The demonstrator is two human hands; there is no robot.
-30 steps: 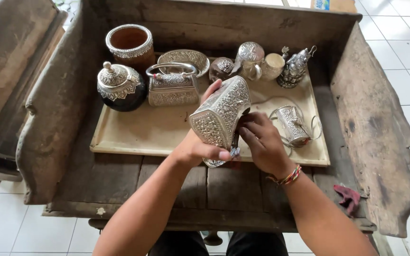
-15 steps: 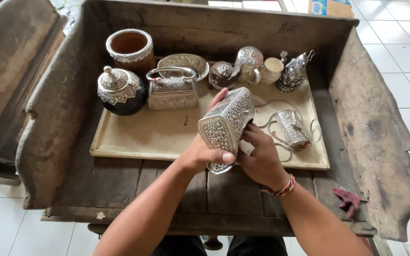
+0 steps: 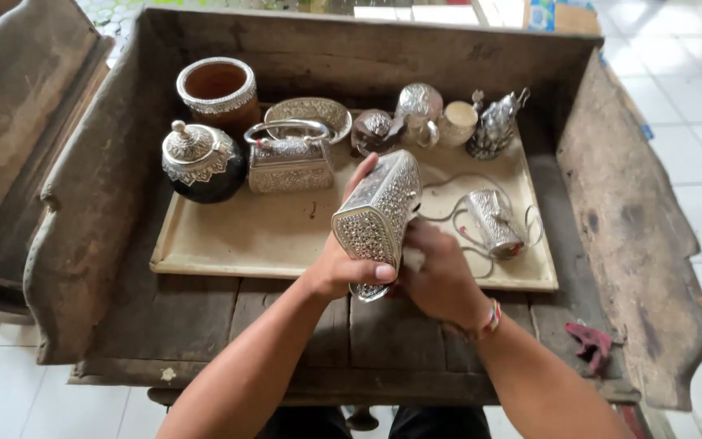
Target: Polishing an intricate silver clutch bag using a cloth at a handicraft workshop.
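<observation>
Two hands at work, both mine, above the near edge of a cream tray set in a weathered wooden trough. Item in hand: one embossed silver purse-shaped box, tilted, raised over the tray's front rim. My left hand is wrapped around its lower end, thumb pressed across the face, fingers behind. My right hand is curled against the box's right side, apparently pressing a small pale cloth to it; whether the fingers are closed tight I cannot tell. On the tray, back row from left: one brown cup with silver rim, one dark lidded round pot, one silver handbag-shaped box, one shallow silver dish, several small silver pieces. Right of the hands: one small silver vessel, lying among loops of wire. On the trough's front plank, right: one red rag.
</observation>
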